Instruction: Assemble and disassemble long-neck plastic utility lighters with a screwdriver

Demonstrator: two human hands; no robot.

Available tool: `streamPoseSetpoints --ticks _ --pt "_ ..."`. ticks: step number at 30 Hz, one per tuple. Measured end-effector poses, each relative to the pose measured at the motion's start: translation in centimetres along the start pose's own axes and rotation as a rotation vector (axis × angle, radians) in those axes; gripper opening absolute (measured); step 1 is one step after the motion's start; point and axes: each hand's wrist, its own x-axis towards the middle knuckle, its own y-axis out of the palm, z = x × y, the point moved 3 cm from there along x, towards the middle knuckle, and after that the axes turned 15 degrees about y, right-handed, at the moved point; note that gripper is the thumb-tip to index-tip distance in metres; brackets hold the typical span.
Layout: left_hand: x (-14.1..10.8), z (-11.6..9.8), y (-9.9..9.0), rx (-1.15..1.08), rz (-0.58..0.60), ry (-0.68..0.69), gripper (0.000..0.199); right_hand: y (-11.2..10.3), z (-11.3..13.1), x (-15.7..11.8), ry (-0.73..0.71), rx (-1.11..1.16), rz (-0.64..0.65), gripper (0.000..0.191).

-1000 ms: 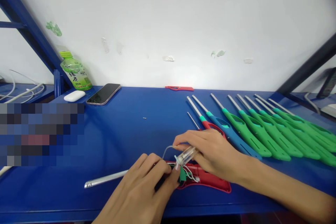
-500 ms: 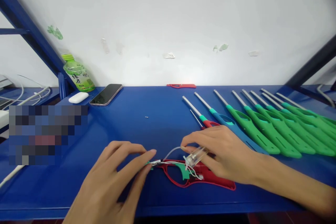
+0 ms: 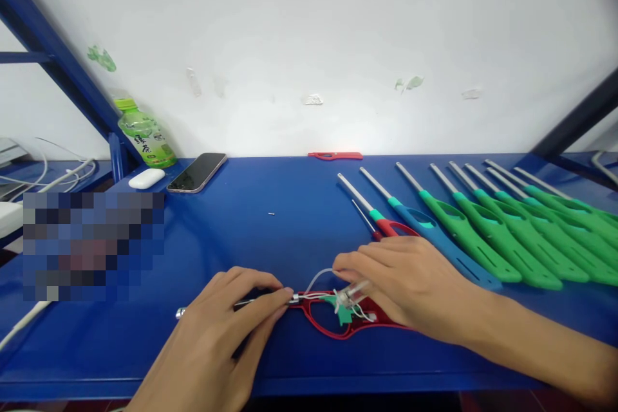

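An opened red gas lighter half-shell [image 3: 383, 317] lies at the table's front, its hollow inside facing up. In it sit a green trigger [image 3: 344, 314] and white wires [image 3: 313, 297]. The thumb and fingers of my left hand [image 3: 217, 328] pinch the lighter's metal tube [image 3: 180, 313] by the shell's left end; the hand covers most of the tube. Over the shell's right part, my right hand [image 3: 410, 280] grips a clear fuel tank [image 3: 351, 295], tilted. A thin translucent hose [image 3: 319, 273] loops up near its fingertips.
Several assembled green lighters [image 3: 487, 235], a blue lighter [image 3: 449, 244] and a red lighter [image 3: 386, 225] lie at right beside a thin screwdriver [image 3: 363, 214]. Behind are a red shell half [image 3: 338, 156], a tiny metal pin [image 3: 271, 214], a phone [image 3: 197, 172], a white case [image 3: 147, 178] and a bottle [image 3: 147, 138].
My left hand has shifted slightly right, and the tube's metal end now shows on its left. The fuel tank has tilted and sits deeper in my right hand.
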Motion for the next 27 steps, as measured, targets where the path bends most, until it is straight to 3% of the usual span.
streamPoseSetpoints --ticks 12,19,27 --pt "0.02 -0.05 0.18 -0.061 0.014 -0.003 0.036 0.12 -0.07 0.01 -0.018 -0.045 -0.003 0.02" --pt "-0.09 -0.03 0.53 -0.083 0.029 -0.065 0.027 0.21 -0.11 0.01 -0.014 -0.05 0.001 0.021" --pt "-0.07 -0.31 0.21 0.005 0.003 -0.02 0.017 0.27 -0.23 -0.15 -0.004 -0.064 0.018 0.019"
